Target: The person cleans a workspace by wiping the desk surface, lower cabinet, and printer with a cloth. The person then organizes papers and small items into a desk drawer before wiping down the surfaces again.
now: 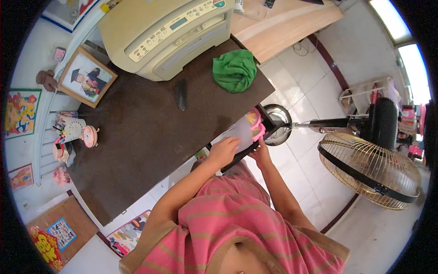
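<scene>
A pulled-out desk drawer (pixel 269 120) juts from beneath the dark desktop in front of me. Inside it lie a white sheet (pixel 243 133) and a pink, flower-edged item (pixel 259 129) with a coloured pattern. My left hand (pixel 224 150) is over the drawer with its fingers at the white sheet; whether they grip it is unclear. At the drawer's front edge, my right hand (pixel 261 154) touches near the pink item's lower end, and its hold is partly hidden.
On the dark desktop (pixel 143 137) are a printer (pixel 171 34), a green cloth (pixel 234 71), a dark oblong object (pixel 181 95), a framed photo (pixel 88 77) and a pink clock (pixel 90 136). A standing fan (pixel 369 171) is at the right.
</scene>
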